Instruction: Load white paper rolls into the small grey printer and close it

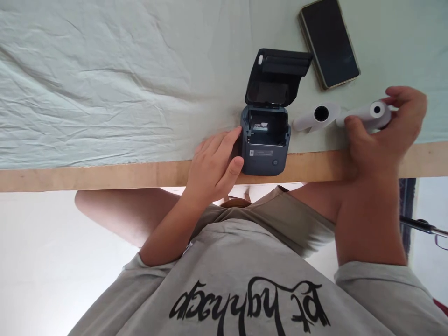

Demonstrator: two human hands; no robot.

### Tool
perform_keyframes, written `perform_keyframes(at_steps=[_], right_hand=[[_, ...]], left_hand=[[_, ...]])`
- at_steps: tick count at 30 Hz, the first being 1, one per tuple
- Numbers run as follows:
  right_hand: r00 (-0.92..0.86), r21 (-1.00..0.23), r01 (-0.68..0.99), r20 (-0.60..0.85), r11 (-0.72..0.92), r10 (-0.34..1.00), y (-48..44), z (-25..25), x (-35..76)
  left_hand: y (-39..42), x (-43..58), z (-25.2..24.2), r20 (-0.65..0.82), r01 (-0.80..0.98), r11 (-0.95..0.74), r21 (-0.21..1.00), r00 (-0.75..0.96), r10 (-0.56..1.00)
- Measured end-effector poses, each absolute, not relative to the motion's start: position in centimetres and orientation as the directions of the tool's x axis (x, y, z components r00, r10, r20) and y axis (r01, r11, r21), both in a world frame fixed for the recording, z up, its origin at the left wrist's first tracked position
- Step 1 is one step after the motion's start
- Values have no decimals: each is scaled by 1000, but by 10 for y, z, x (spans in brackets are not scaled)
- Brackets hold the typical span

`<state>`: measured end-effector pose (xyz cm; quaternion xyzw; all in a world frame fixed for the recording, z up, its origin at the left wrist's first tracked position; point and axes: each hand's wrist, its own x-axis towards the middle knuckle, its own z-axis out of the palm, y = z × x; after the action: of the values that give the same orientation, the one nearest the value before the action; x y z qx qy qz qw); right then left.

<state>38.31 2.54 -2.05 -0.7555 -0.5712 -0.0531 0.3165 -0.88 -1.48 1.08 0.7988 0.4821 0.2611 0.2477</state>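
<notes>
A small dark blue-grey label printer (263, 161) sits at the table's front edge, its black lid (269, 77) swung up. The roll compartment shows a small white label inside. My left hand (215, 163) lies against the printer's left side with fingers stretched out, touching it without wrapping round. To the printer's right, a white paper roll (301, 122) with a dark core lies on the cloth. Just beyond it, my right hand (388, 126) has thumb and fingers around a second white roll (364, 114) with a white core, which also seems to rest on the cloth.
Behind the rolls lies a black smartphone (329, 44) in a clear case, close to the raised lid. A pale green wrinkled cloth (122, 84) covers the table, leaving a bare wooden strip (87, 176) along the front edge. My legs are below it.
</notes>
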Motion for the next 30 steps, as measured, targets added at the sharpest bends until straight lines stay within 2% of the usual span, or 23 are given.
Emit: perform_keyframes(at_steps=[5,11,17,25,27,30], right_hand=[[502,-460,828,351,-322,790,27,-13,361],[496,-541,815,462,-209,735,30,-27,371],[400,-550,828,444,-109,802,25,-31,373],[458,-555,812,419,-178,784,21,-21,360],[406,-590,801,409,-103,817,17,-21,360],[236,-614,783,436,95,869,11,-21,364]], left_hand=[[-15,-9,11,181,637,-413,651,398,899],[-15,-9,12,173,634,-404,660,395,902],[-15,-9,12,188,632,-417,653,399,898],[-14,-10,11,193,639,-427,640,405,894],[-14,-10,11,185,641,-422,642,404,896],[-14,-9,10,182,645,-422,637,406,896]])
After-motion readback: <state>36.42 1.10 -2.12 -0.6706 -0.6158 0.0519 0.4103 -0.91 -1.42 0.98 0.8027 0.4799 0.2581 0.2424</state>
